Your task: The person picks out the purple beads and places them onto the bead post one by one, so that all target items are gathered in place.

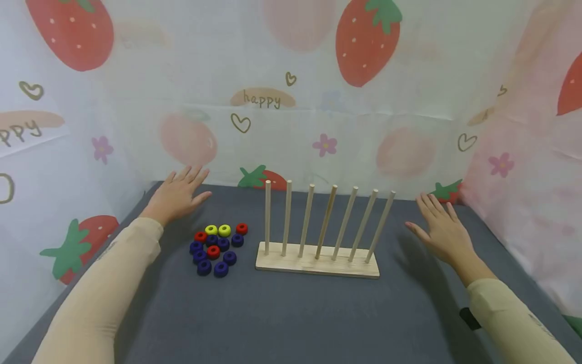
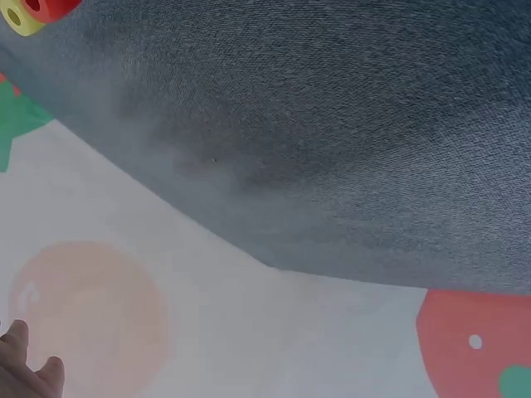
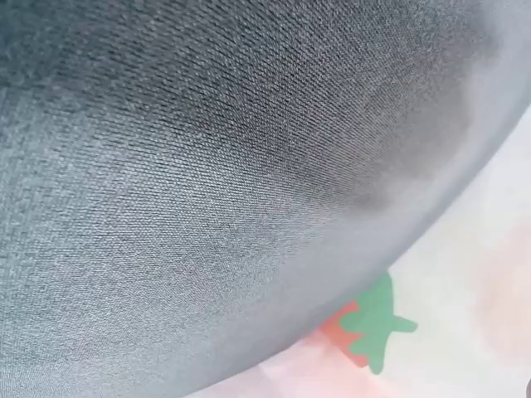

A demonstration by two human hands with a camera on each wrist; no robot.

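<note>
My left hand [image 1: 176, 196] is held out over the table's back left, fingers straight and spread, holding nothing. Nearest to it lies a loose group of small rings: yellow rings [image 1: 224, 230], red rings [image 1: 213, 252] and several dark blue rings [image 1: 221, 269]. To their right stands a wooden rack [image 1: 318, 267] with a row of several upright pegs [image 1: 326, 222], all bare. Past the rack on the right, my right hand [image 1: 443, 232] reaches forward with straight fingers and thumb apart, also holding nothing. Only a few fingertips [image 2: 51, 373] show in the left wrist view.
A dark grey cloth covers the table [image 1: 291, 318]. White strawberry-print curtains [image 1: 291, 65] rise along the back and both sides. A small black object [image 1: 469, 319] sits at the right sleeve. A yellow ring [image 2: 21, 18] shows at the left wrist view's corner.
</note>
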